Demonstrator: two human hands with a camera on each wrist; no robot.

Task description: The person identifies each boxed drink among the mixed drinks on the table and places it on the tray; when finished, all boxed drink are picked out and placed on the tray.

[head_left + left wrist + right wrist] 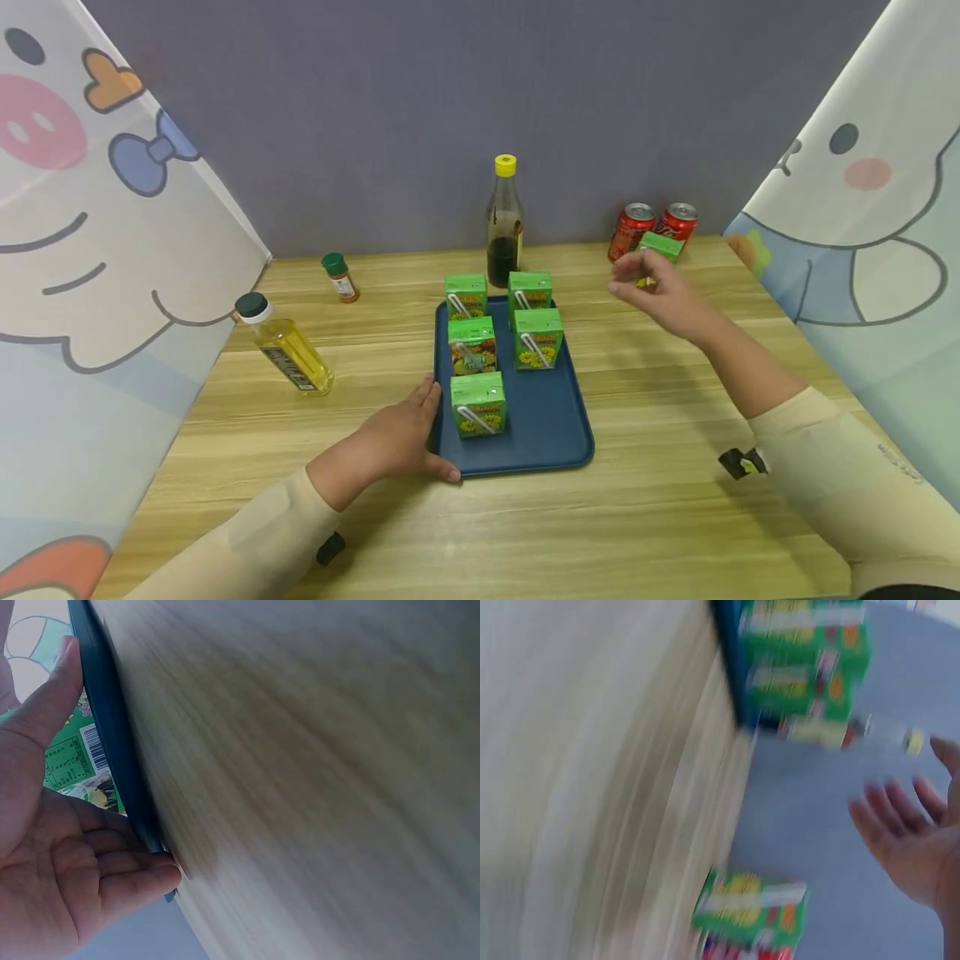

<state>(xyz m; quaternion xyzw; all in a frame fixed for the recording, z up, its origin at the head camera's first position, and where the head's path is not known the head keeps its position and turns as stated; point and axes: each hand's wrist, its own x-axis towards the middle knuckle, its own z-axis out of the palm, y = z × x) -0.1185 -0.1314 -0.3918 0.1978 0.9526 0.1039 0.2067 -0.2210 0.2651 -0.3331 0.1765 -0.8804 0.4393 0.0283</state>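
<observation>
My left hand [397, 429] lies along the left side of a dark blue tray [547, 433]; its fingers touch the rim and its thumb reaches the near edge. In the left wrist view, the tray's side [112, 727] runs between thumb and fingertips. Several green drink cartons with straws stand on the tray, among them the nearest carton [477, 408] and one at right [537, 340]. My right hand [660, 292] hovers with loosely bent fingers and holds nothing. Just behind it stands another green carton [663, 243], partly hidden by the hand in the head view.
Two red cans [628, 233] stand at the back right, behind the single carton. A soy-sauce-like bottle with a yellow cap [505, 225] stands behind the tray. On the left are an oil bottle [292, 354] and a small green-capped spice jar [341, 279]. Walls enclose the wooden table [637, 517].
</observation>
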